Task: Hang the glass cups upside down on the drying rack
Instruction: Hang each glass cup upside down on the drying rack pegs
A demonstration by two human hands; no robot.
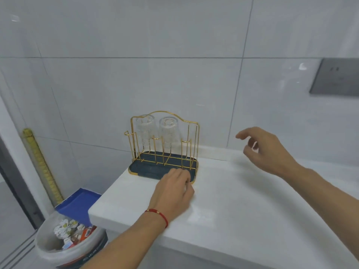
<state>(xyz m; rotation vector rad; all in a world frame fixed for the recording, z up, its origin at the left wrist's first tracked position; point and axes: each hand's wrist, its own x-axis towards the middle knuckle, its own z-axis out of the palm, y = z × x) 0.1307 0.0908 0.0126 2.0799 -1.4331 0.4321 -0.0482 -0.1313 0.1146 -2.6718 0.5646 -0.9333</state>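
Observation:
A gold wire drying rack with a dark tray [139, 168] stands on the white counter against the tiled wall. Two clear glass cups hang upside down on its rear pegs, one on the left [145, 131] and one in the middle [168, 131]. The front pegs and the right rear peg are bare. My left hand [172, 193], with a red string at the wrist, lies on the tray's front right rim with its fingers curled over it. My right hand [268, 150] hovers in the air to the right of the rack, fingers spread and holding nothing.
The white counter [242, 210] ends at a left edge just beside the rack. Below that edge stands a bucket of rubbish [58, 249] with a blue lid [77, 206] leaning behind it. A yellow folding ruler [41, 164] leans on the wall. A grey socket plate [336, 78] sits on the wall at upper right.

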